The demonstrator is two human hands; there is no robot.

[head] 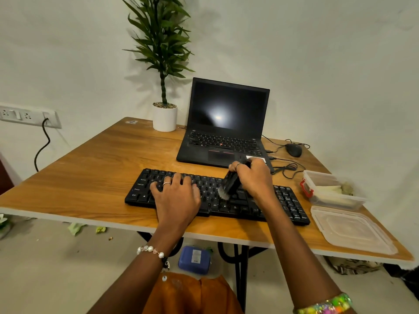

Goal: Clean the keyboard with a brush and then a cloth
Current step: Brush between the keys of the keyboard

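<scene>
Now the brushing step is judged under way, the cloth pass not yet reached.
The flat black plastic keyboard (215,196) on the wooden table (90,168) is steadied by the flattened left hand (176,196); the black-handled, grey-bristled brush (229,185) is gripped by the right hand (254,177), bristles on the middle keys; further sweeps along the rows are called for.

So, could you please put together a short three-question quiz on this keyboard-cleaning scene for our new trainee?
1. True or false: the right hand grips the brush, bristles down on the keyboard.
2. What does the left hand do? A) lifts the lid B) rests flat on the keys C) holds the mouse
3. Fill in: the loose lid lies nearer the person than the open ____.

Key: 1 true; 2 B; 3 container.
</scene>
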